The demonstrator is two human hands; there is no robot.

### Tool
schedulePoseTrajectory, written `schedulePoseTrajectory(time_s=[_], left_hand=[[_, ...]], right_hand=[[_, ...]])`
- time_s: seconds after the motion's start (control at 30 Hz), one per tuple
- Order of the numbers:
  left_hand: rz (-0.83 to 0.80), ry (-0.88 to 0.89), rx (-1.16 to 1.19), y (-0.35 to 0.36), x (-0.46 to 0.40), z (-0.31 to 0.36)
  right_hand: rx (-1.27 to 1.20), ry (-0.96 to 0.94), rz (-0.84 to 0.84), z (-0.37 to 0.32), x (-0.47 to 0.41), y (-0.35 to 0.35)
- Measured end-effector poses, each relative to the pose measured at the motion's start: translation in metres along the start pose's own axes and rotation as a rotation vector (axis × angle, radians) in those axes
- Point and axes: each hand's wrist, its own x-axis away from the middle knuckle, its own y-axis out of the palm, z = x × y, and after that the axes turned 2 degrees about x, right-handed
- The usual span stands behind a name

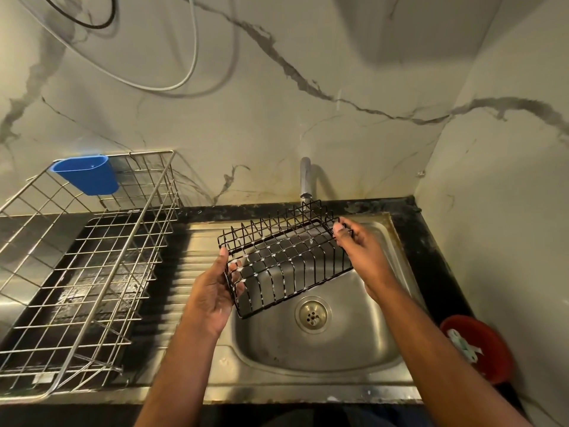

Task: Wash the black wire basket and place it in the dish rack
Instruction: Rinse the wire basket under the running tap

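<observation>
We hold the black wire basket [286, 260] tilted above the steel sink [323, 343], just below the tap [305, 180]. Our left hand [212, 291] curls round its near-left end, fingers through the wires; our right hand [360, 245] pinches the far-right rim. White suds cling to many wire crossings. The drain [313, 314] lies beneath the basket's near edge. To our left, the steel dish rack [80, 272] stands on the black tabletop [431, 241], with a blue cup [87, 174] hooked on its far rim. A red bowl [480, 346] sits right of the sink.
</observation>
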Motion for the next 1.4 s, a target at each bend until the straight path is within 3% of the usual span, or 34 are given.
schedulePoseTrajectory(time_s=[0.9,1.13,1.4], left_hand=[[-0.087,-0.008,-0.043,0.017,-0.001,-0.015],[-0.063,0.078,-0.134,0.027,0.0,-0.023],[-0.017,0.062,-0.138,0.021,-0.002,-0.023]], right_hand=[[0.059,-0.052,0.11,-0.01,0.012,-0.028],[0.09,-0.045,0.114,-0.007,0.015,-0.031],[0.097,-0.01,0.102,-0.008,0.015,-0.023]])
